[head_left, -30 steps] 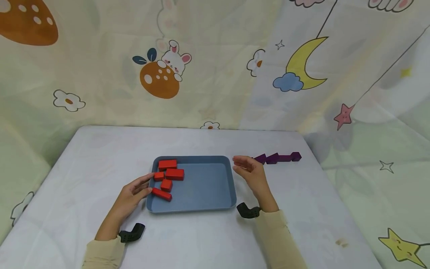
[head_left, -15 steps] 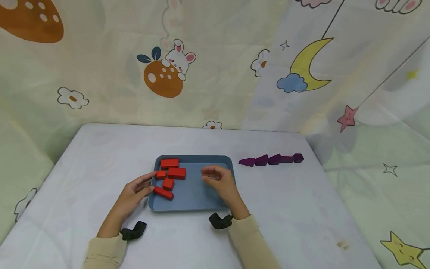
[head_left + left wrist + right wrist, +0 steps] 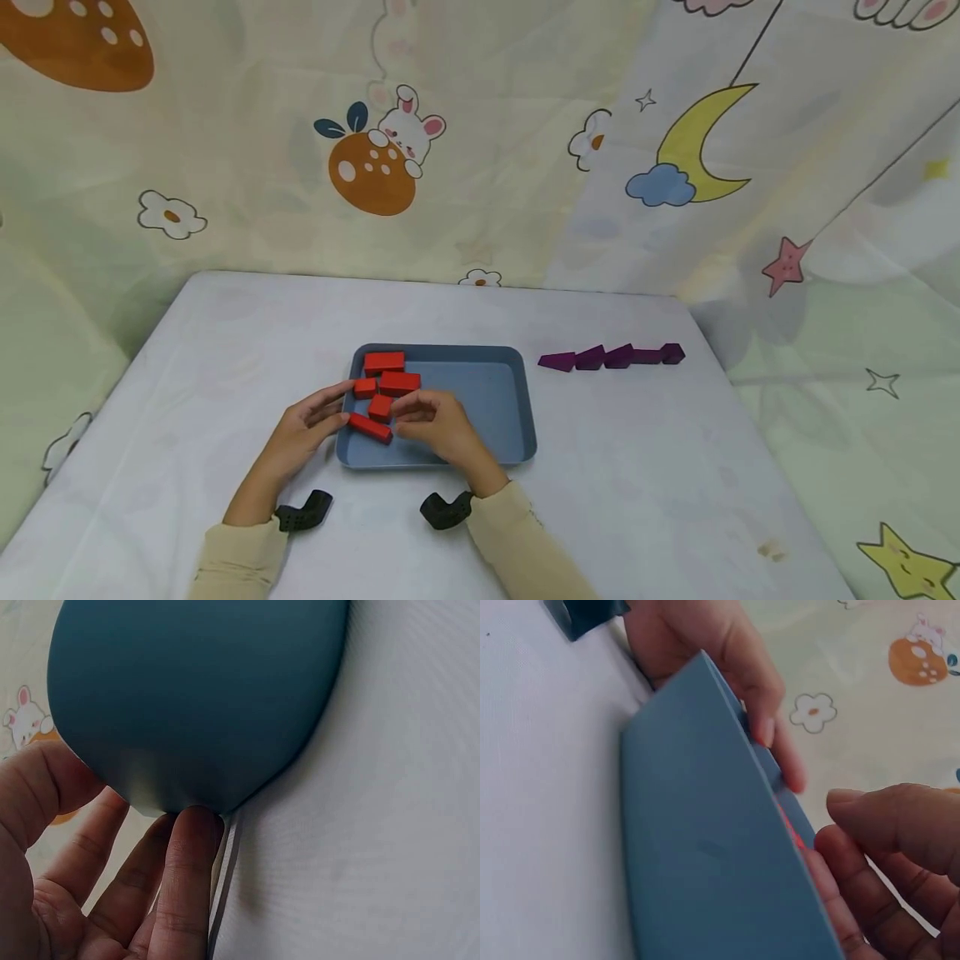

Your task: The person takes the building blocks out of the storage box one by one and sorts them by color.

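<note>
We find a blue-grey tray (image 3: 480,392) lying flat on a white table (image 3: 675,500), with five red blocks (image 3: 399,382) gathered in its left part. At the far left corner we see an oblong block (image 3: 385,363). Nearer come a small block (image 3: 365,388), just beside the left rim, and a brick (image 3: 405,385) to its right. Then there is a cube (image 3: 380,408), and nearest of all a narrow bar (image 3: 371,428), which lies slantwise with its left end by the rim.

We see the left hand (image 3: 296,433) at the tray's left rim, its thumb and fingers apart and only slightly bent, their tips touching the edge. The thumb tip is just beside the end of the bar.

The right hand (image 3: 442,427) hangs over the middle of the tray, its fingers gently curved and the thumb a little apart from the forefinger, with a narrow gap between them. Its fingertips point left and sit right beside the cube; as the tray's wall covers most of the blocks in the right wrist view, we cannot tell whether they touch it.

To the right of the tray, purple pieces (image 3: 618,357) lie end to end in a row. Both arms wear beige sleeves (image 3: 517,533), and behind the table we see a printed cloth (image 3: 495,167).
</note>
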Tool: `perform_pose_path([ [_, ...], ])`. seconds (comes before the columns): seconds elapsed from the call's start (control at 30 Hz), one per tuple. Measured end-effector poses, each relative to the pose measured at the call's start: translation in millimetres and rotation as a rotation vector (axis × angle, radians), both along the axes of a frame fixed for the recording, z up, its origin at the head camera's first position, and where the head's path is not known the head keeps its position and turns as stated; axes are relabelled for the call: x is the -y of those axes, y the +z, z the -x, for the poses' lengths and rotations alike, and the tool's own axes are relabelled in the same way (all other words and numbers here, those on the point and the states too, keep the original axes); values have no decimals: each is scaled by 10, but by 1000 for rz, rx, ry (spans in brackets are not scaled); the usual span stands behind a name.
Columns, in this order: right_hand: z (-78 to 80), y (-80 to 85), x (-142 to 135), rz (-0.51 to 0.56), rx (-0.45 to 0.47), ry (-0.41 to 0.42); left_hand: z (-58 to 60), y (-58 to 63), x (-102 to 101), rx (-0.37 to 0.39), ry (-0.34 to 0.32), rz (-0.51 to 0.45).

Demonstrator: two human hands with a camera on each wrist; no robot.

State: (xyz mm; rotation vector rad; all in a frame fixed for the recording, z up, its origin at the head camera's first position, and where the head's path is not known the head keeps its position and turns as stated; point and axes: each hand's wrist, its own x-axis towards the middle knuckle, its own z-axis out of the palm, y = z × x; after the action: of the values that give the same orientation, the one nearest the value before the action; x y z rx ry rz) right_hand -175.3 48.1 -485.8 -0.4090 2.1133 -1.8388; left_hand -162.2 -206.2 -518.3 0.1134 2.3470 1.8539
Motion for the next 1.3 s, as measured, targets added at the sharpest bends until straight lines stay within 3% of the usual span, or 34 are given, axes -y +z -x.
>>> perform_pose_path([
  [0.23, -10, -43, 158, -123, -1, -1, 2, -5, 5, 5, -2, 2],
  [0.43, -25, -52, 216, -250, -69, -14, -1, 4, -9, 1, 2, 0],
  [0.6, -46, -38, 198, -274, -109, -60, 2, 1, -10, -5, 4, 25],
  [0.8, -28, -11, 61, -185, -131, -112, 0, 2, 6, 8, 10, 25],
  [1.1, 21, 111, -311, 69, -90, -176, -11, 13, -8, 6, 3, 4],
  [1.3, 45, 264, -642, 93, -115, -250, -6, -3, 4, 13, 8, 4],
])
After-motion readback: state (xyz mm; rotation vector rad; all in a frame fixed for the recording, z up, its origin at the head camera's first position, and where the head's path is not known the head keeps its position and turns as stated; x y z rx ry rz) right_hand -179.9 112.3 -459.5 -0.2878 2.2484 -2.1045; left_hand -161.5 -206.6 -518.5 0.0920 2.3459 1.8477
